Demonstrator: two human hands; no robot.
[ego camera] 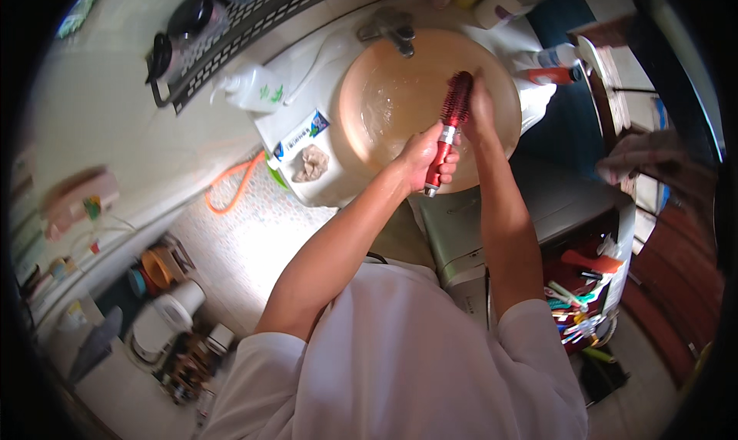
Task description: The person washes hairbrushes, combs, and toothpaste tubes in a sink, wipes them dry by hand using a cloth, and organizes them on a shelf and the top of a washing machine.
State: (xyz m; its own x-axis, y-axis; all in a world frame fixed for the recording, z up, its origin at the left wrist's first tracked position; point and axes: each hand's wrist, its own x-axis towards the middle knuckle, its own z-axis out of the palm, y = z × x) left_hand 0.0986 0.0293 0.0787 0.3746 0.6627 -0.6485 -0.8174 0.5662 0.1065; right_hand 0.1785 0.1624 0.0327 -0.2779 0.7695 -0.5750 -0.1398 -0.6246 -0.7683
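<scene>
My left hand (418,158) is wrapped around the red handle of a round hairbrush (441,160). The brush is tilted, its dark-bristled red barrel pointing away from me over a peach-coloured wash basin (353,126). Alongside the bristles is my right hand (481,107), its palm turned towards the barrel. Its fingers are partly hidden and blurred, so their grip cannot be made out. Water glistens inside the basin, and a metal faucet (398,32) reaches over the far rim.
Left of the basin are a white pump bottle (253,88), a toothpaste tube (300,135) and a crumpled brown cloth or paper (312,163). A black perforated shelf (230,42) juts from the wall. At right lie an orange-red tube (550,75) and an open drawer (568,267) of small items.
</scene>
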